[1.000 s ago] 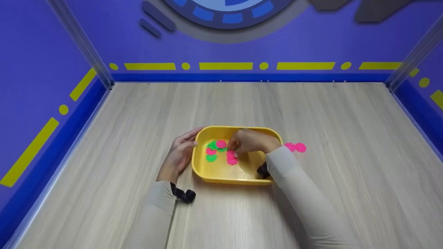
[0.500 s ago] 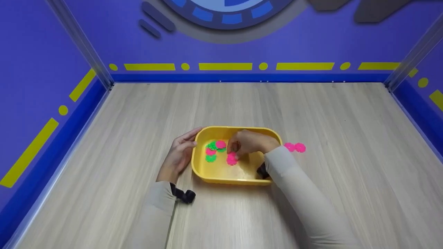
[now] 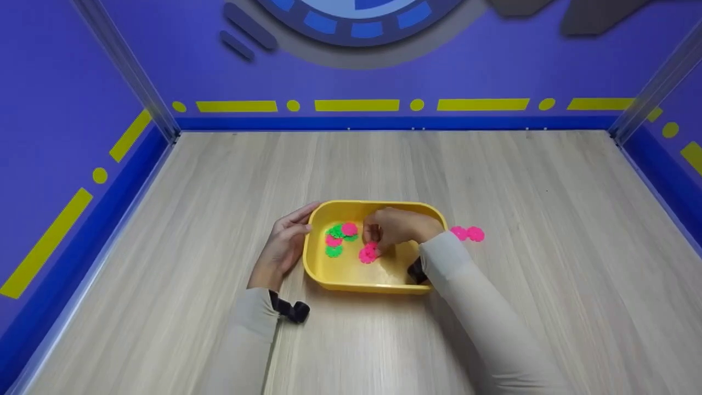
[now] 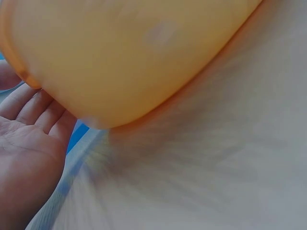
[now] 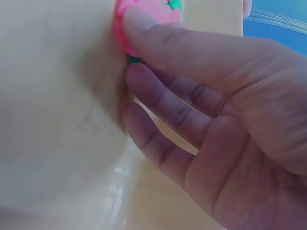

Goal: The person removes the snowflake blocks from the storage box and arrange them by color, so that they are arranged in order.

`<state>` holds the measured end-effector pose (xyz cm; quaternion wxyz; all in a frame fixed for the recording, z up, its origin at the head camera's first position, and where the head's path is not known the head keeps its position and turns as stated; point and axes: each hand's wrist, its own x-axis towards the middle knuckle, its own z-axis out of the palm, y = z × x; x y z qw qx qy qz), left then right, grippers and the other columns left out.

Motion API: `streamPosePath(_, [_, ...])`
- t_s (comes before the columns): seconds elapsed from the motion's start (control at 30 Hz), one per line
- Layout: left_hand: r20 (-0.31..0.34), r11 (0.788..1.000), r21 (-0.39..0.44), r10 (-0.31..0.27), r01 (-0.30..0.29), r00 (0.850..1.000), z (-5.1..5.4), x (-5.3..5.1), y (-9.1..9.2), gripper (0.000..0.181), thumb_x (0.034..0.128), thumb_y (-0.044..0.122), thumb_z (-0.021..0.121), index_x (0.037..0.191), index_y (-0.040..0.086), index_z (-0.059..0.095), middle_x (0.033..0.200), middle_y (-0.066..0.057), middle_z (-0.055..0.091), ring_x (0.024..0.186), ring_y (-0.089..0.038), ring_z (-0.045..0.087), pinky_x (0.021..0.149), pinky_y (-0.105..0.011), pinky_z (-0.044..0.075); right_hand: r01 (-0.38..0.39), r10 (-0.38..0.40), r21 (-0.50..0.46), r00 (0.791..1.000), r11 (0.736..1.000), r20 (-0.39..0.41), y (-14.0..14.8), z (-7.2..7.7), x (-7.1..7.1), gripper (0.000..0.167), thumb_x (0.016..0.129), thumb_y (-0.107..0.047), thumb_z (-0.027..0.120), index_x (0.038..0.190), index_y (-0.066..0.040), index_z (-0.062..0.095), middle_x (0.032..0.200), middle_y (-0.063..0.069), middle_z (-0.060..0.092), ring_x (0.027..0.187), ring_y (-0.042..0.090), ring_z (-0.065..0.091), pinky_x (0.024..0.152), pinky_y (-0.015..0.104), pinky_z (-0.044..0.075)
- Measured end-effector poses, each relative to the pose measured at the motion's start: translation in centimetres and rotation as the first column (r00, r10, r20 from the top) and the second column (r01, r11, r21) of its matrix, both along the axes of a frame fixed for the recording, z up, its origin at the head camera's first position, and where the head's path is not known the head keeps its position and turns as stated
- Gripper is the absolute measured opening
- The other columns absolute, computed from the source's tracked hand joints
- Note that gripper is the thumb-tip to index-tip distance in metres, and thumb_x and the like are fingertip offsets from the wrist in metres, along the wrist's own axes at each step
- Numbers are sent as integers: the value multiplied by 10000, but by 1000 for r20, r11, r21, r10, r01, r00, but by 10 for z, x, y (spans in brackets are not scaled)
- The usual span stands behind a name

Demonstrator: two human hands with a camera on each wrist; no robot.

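My left hand [image 3: 285, 242] holds the left end of a yellow plastic tub [image 3: 340, 286], thumb at the rim and fingers along the outside wall. The left wrist view shows those fingers [image 4: 36, 108] against the tub wall [image 4: 110, 62]. Inside the tub, my right hand [image 3: 397, 226] pinches a pink scalloped disc [image 3: 368, 253] low over the floor. In the right wrist view the thumb [image 5: 158, 40] lies over a pink disc [image 5: 144, 12]; the index fingertip is hidden. Left of that hand lie green scalloped discs [image 3: 334, 251] and pink ones [image 3: 349, 229], some overlapping.
Two pink discs [image 3: 467, 233] lie on the wooden table [image 3: 526, 285] just right of the tub, by my right sleeve [image 3: 471, 285]. Blue-purple panels [image 3: 362, 82] close off the back and both sides.
My right fingers have shifted slightly, and the pink discs under them have turned or slid a little. My left hand and the tub stay in place.
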<state>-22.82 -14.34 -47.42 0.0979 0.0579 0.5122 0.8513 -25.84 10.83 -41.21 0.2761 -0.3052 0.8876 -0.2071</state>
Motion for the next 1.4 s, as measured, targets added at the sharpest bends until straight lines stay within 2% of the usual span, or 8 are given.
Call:
streamPosePath(0.23, [14,1000,5,2,-2,1000,0,1,0,577,823,-115,464,1395,-123,393,1426,-191,485,1261,-181,508,1047,-280,429,-1,1,18,1000,1000,7,1,0,1,187,780,-37,755,898,-105,626,809,-4,567,746,125,502,671,205,425])
streamPosePath(0.47, [9,1000,13,-5,5,1000,-1,0,0,573,823,-117,460,1392,-127,393,1381,-163,535,1237,-181,529,1038,-286,439,43,-45,44,998,998,34,3,3,1,166,797,-90,759,905,-141,643,833,-16,595,760,133,520,685,221,443])
streamPosePath(0.77, [1,1000,21,-9,9,1000,-1,0,0,582,817,-120,465,1393,-137,382,1336,-132,573,1209,-171,551,1015,-271,453,9,-9,3,1000,1000,25,9,8,2,162,814,18,656,902,-117,659,860,16,640,737,125,520,671,215,446])
streamPosePath(1.2, [4,1000,27,-7,7,1000,0,0,0,565,836,-124,457,1397,-128,384,1379,-163,533,1240,-182,527,1042,-284,433,-35,32,-39,998,999,-57,18,19,2,146,848,9,615,893,-117,674,871,21,660,756,140,536,692,238,479])
streamPosePath(1.4, [-2,1000,29,-4,5,1000,-1,0,0,568,829,-126,460,1392,-132,388,1365,-150,548,1236,-174,530,1034,-272,438,-9,6,-41,998,999,-55,23,24,3,144,856,-10,617,892,-138,674,857,2,660,754,141,554,710,263,497])
